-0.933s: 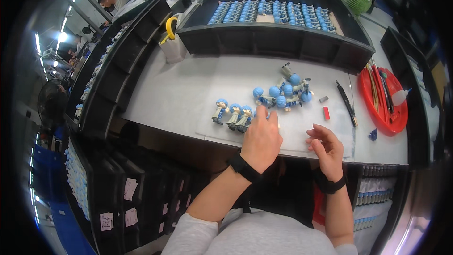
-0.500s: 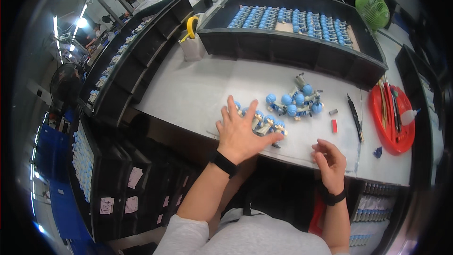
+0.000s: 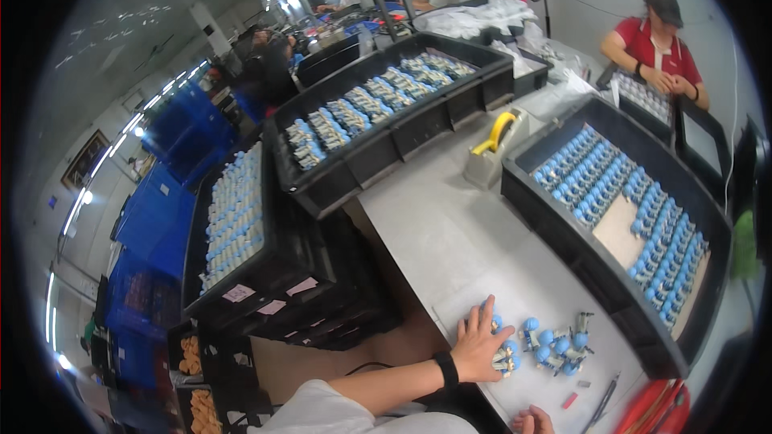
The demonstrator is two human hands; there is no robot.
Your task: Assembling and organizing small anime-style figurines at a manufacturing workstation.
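My left hand [image 3: 478,347] lies over a small row of blue-haired figurines at the table's near edge, its fingers spread. A blue head [image 3: 496,323] pokes out by its fingertips, and more figurines [image 3: 507,358] show beside the thumb; the palm hides the rest. My right hand [image 3: 532,420] is only partly in view at the lower edge, its fingers loosely bent and apart with nothing seen in them. Just right of my left hand, a loose heap of similar figurines [image 3: 556,347] lies on the grey tabletop [image 3: 434,233].
Black trays of figurines stand at right [image 3: 591,261], far left [image 3: 390,141] and atop a left-hand stack [image 3: 269,217]. A tape dispenser [image 3: 486,165] sits farther back. Near right are a red block [image 3: 569,400], a black pen-like tool [image 3: 603,402] and a red dish [image 3: 655,410]. Co-workers sit beyond.
My view has swung left and up, bringing the left-hand trays and a co-worker into sight. My left hand stays over the figurines; my right is now mostly cut off by the lower edge.
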